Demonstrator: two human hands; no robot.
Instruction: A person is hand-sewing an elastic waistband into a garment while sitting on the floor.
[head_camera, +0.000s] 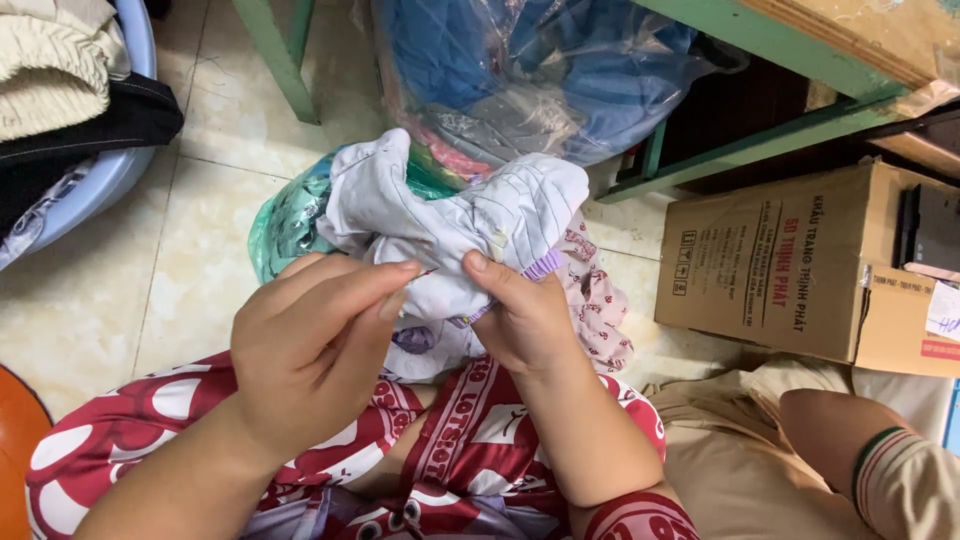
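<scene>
My left hand (310, 345) and my right hand (522, 315) both pinch a crumpled pale lilac striped garment (470, 215) with a purple trim, held above my lap. The left thumb and fingers nip a fold at the garment's middle. The right hand grips its lower edge by the trim. Under it hangs a white cloth with a pink print (600, 300). A green plastic bag (290, 220) lies just behind the garment on the floor. My legs in red and white patterned cloth (470, 440) fill the bottom of the view.
A large clear bag of blue clothes (540, 70) leans against green table legs (280, 60). A cardboard box (790, 270) stands at right. A blue basin (130, 150) of folded clothes sits at upper left. Another person's arm and knee (860, 450) are at lower right.
</scene>
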